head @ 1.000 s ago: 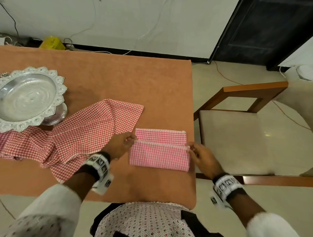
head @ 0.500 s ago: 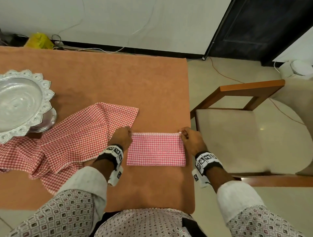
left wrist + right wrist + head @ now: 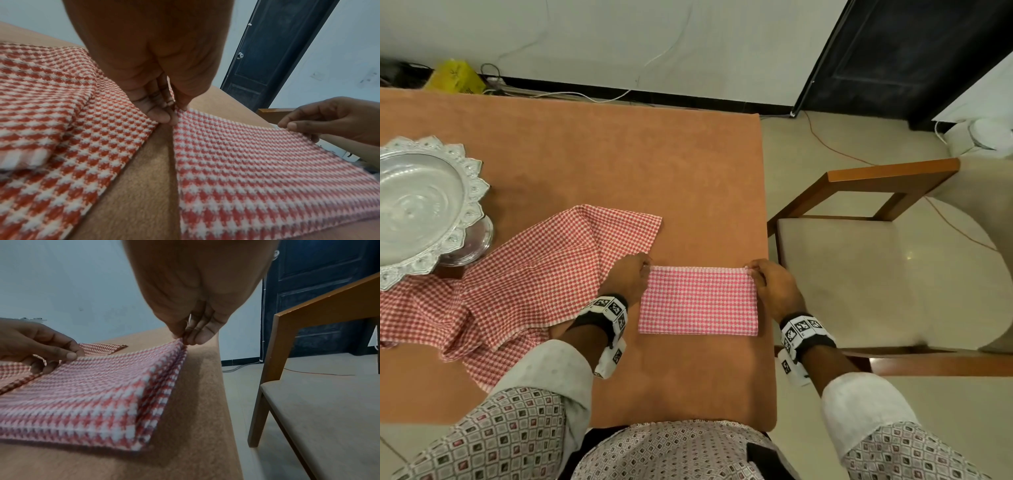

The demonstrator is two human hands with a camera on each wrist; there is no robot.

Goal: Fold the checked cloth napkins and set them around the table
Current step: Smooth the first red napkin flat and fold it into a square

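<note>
Since the frame one second earlier, the near half of the folded napkin (image 3: 698, 301) has been brought over the far half; both hands have moved from the mid-line fold to the far corners, and the rectangle is now narrower front to back.

The left hand (image 3: 627, 279) pinches the far left corner between thumb and fingertips (image 3: 162, 116). The right hand (image 3: 774, 286) pinches the far right corner in the same manner, fingertips (image 3: 195, 337) closed on the stacked layers, which are lifted slightly at that corner.

The napkin lies at lower centre of the head view, near the right edge of the desk (image 3: 619, 164). Its long axis runs left to right across the frame. The fabric is a woven red-and-white check with a white selvedge along the far edge.

Left of it lies a loose pile of unfolded napkins (image 3: 517, 274), same weave, rumpled. An embossed silver tray (image 3: 417, 205) with scalloped rim stands at the left edge. A wooden chair (image 3: 887, 274) with pale cushioned seat stands at the right.
</note>
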